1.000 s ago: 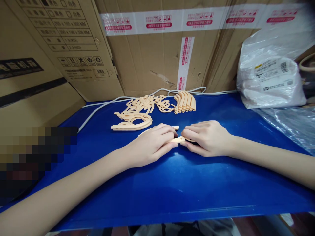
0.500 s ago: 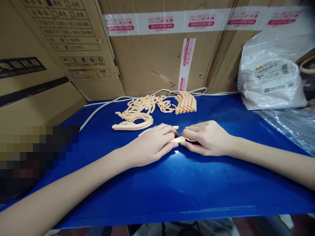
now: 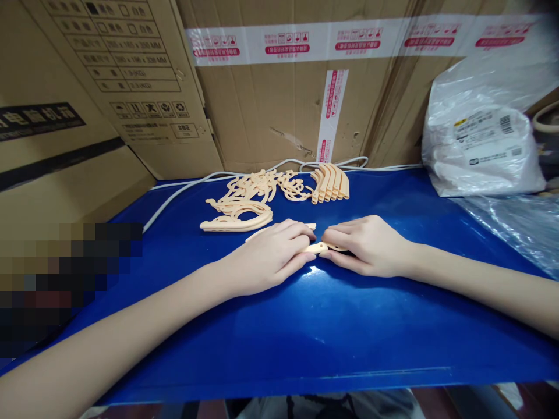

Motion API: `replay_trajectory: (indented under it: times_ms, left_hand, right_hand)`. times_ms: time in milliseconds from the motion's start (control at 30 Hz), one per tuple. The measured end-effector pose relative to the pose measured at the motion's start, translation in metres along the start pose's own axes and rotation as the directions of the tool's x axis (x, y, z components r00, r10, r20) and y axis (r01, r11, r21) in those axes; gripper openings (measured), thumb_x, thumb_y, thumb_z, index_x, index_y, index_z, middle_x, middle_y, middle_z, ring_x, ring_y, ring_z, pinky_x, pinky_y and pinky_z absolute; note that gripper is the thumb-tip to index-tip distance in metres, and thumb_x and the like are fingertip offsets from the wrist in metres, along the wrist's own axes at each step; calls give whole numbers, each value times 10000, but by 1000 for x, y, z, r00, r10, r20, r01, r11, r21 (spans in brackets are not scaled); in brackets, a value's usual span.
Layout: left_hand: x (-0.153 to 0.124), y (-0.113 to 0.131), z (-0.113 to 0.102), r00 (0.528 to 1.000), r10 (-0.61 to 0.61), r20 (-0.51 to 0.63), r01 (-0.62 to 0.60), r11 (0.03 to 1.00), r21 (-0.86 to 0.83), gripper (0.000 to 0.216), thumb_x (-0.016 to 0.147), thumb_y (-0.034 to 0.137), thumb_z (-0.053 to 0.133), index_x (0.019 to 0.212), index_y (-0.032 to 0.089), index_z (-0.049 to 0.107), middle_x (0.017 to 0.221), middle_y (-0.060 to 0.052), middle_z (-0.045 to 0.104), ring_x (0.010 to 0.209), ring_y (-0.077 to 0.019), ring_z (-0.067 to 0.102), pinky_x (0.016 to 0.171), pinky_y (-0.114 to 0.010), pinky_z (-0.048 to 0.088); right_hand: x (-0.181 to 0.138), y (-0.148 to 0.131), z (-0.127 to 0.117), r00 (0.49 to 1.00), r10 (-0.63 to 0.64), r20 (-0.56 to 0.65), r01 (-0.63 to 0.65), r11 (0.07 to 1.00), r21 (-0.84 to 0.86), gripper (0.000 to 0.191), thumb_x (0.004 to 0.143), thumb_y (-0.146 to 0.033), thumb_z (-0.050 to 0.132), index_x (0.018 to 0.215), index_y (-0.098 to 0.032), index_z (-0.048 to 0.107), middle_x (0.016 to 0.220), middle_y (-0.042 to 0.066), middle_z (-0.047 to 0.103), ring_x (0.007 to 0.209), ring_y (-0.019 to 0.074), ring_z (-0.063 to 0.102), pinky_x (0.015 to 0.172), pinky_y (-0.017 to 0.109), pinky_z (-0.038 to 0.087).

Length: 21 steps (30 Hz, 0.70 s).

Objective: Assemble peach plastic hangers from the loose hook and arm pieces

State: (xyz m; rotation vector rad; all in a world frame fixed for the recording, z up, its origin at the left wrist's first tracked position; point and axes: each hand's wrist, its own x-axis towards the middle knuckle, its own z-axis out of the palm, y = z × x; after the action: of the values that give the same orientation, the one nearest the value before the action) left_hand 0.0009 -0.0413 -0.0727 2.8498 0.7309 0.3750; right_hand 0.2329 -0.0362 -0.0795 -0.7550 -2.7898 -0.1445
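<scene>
At the middle of the blue table [image 3: 305,337], my left hand [image 3: 277,256] is closed around a beige plastic hanger arm [image 3: 318,248] with a small hole near its end. My right hand [image 3: 371,247] pinches a second beige hanger piece [image 3: 337,247], mostly covered by the fingers. The ends of the two pieces meet, or nearly meet, between my hands. Whether they are joined I cannot tell. Other ends of the left piece show past my knuckles. Beyond my left hand lie stacked beige folding hangers [image 3: 238,222].
Farther back sit a tangled heap of beige hook-like parts [image 3: 253,185] and a row of curved arms [image 3: 331,185]. A white cable [image 3: 174,189] runs behind them. Cardboard boxes [image 3: 271,110] wall the back and left. A clear plastic bag [image 3: 480,151] stands at right.
The view has shifted very slightly. Both hands keep the same place and grip on the hanger pieces.
</scene>
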Motion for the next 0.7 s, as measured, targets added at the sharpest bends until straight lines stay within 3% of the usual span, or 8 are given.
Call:
replay_trajectory:
  times_ms: [700]
  left_hand:
    - [0, 1, -1, 1000, -6, 5, 6, 1000, 14, 319, 994, 294, 325, 1046, 147, 603, 1229, -109, 555, 1172, -233, 472, 1013, -392, 392]
  right_hand:
    - [0, 1, 1, 1000, -1, -18, 1, 1000, 14, 306, 965, -353, 360, 796, -171, 539, 666, 7, 565, 552, 111, 475, 549, 242, 277]
